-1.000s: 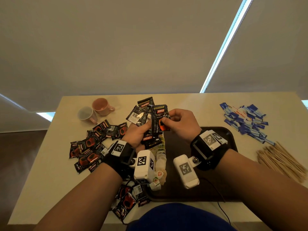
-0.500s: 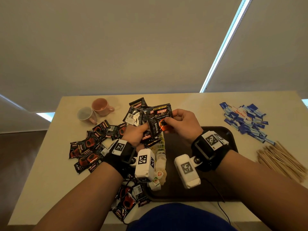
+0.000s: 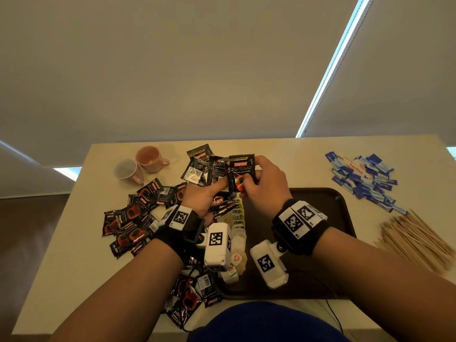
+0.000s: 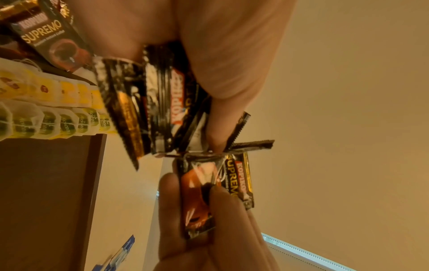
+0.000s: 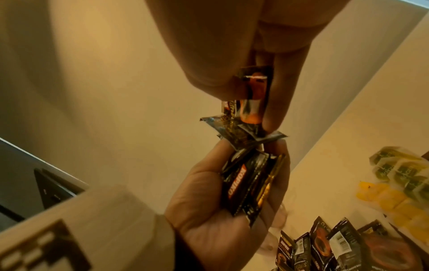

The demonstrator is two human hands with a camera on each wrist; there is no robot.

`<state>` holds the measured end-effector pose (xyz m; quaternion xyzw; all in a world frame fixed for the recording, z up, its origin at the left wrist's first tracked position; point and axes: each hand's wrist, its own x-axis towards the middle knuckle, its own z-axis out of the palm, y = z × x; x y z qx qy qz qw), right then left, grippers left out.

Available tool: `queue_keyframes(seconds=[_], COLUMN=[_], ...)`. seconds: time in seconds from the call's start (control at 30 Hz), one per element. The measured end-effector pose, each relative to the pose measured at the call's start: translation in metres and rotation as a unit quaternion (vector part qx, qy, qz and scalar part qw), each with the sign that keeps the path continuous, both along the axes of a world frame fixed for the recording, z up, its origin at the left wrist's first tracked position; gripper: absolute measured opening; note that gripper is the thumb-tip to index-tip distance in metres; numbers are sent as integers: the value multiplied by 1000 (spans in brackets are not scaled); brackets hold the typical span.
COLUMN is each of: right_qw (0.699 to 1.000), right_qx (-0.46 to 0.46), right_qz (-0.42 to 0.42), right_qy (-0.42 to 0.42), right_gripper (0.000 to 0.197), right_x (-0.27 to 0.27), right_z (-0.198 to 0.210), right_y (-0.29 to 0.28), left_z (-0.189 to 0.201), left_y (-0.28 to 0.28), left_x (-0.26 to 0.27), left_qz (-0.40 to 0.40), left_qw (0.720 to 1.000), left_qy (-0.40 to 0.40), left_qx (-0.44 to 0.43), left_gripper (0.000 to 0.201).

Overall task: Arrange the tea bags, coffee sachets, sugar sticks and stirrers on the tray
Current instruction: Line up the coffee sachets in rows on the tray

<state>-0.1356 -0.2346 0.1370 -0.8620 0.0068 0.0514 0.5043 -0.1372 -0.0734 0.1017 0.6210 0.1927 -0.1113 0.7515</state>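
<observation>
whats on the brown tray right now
On the tray, two rows of tea bags lie along its left edge, yellow-tagged and green-tagged. The hands and wrist cameras cover part of the rows; the rest looks bare.

The head camera looked forward and down over the table (image 3: pixel 283 154) from the near side. Each wrist camera sat close under its hand, facing along the fingers. All three views shared the fan of coffee sachets (image 3: pixel 217 169) (image 4: pixel 162 110) (image 5: pixel 248 183).

tray (image 3: pixel 318 201) partly hidden by forearms, stirrers (image 3: pixel 419 240) apparently cropped
</observation>
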Motion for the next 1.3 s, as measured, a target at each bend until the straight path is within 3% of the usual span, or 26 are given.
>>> queue_keyframes(seconds=[0.1,0.23,0.33,0.5,0.63,0.7,0.87,1.3], right_qw=[996,997,998,997,989,988,979,939], right_qx=[-72,-29,-22,59,117,115,153,278], right_qz=[32,62,49,-10,-22,-22,-59,-57], right_qy=[-34,-29,-16,45,92,99,119,194], right_gripper=[20,31,28,22,16,13,24,11], right_x=[1,-4,0,8,8,8,6,9], right_z=[1,2,-2,-12,-13,-17,-24,-34], right_y=[4,9,8,-1,-10,-13,-15,-15], left_z=[-2,-2,-3,-7,-8,-10,-14,-31], left_y=[0,-1,-3,-2,-1,0,0,1], left_x=[-1,-1,0,0,0,0,0,5], left_qz=[16,24,45,60,43,37,23,30], left_qw=[1000,1000,998,998,999,999,999,996], left_qy=[10,-3,-9,-11,1,6,29,75], left_qx=[-12,4,34,36,27,20,7,27], left_gripper=[41,56,48,63,50,53,47,54])
